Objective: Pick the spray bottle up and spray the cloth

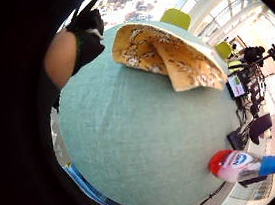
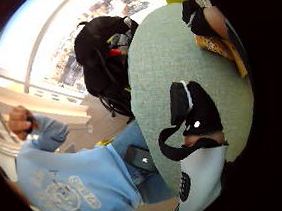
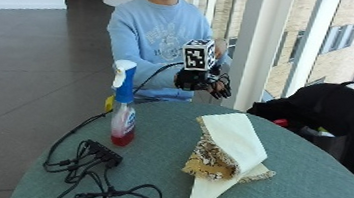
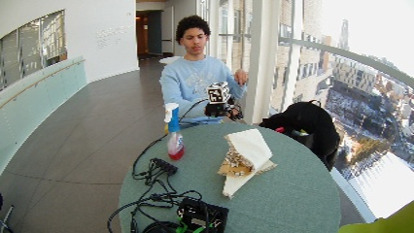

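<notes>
Gloved right hand point(image 3: 200, 80) hovers above the near edge of the round green surface point(image 3: 301, 183), fingers hanging relaxed, holding nothing — reach not yet made. Spray bottle point(image 3: 123, 104) stands upright, well apart from the hand; folded cloth point(image 3: 228, 150) lies mid-surface. Best approach, I judge: wrap the neck below the white trigger head, nozzle toward the cloth, avoid the cables point(image 3: 96, 165) beside it.

One spray bottle point(image 3: 123, 104), one folded cloth point(image 3: 226, 156), one black bag point(image 3: 336, 117) beside the table point(image 3: 300, 193).
</notes>
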### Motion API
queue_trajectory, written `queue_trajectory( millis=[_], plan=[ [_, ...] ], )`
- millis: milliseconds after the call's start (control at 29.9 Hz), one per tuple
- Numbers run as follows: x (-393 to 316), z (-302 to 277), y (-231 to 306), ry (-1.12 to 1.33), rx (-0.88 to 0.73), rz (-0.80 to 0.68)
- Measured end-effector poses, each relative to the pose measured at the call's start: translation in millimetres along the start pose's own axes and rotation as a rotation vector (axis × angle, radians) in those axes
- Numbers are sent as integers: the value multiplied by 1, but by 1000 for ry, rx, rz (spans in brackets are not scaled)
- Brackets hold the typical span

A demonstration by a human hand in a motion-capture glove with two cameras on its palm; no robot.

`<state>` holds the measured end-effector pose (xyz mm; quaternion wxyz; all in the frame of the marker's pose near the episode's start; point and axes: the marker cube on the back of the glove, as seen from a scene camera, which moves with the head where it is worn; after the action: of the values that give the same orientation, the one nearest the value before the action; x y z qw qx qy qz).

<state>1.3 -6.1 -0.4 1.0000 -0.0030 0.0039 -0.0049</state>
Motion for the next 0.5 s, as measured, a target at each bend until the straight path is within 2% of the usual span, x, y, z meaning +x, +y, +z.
queue_trajectory(
  millis=[234,502],
  plan=[
    [3,4,-17,20,-20,24],
    [10,4,-5,24,-36,38]
  ],
)
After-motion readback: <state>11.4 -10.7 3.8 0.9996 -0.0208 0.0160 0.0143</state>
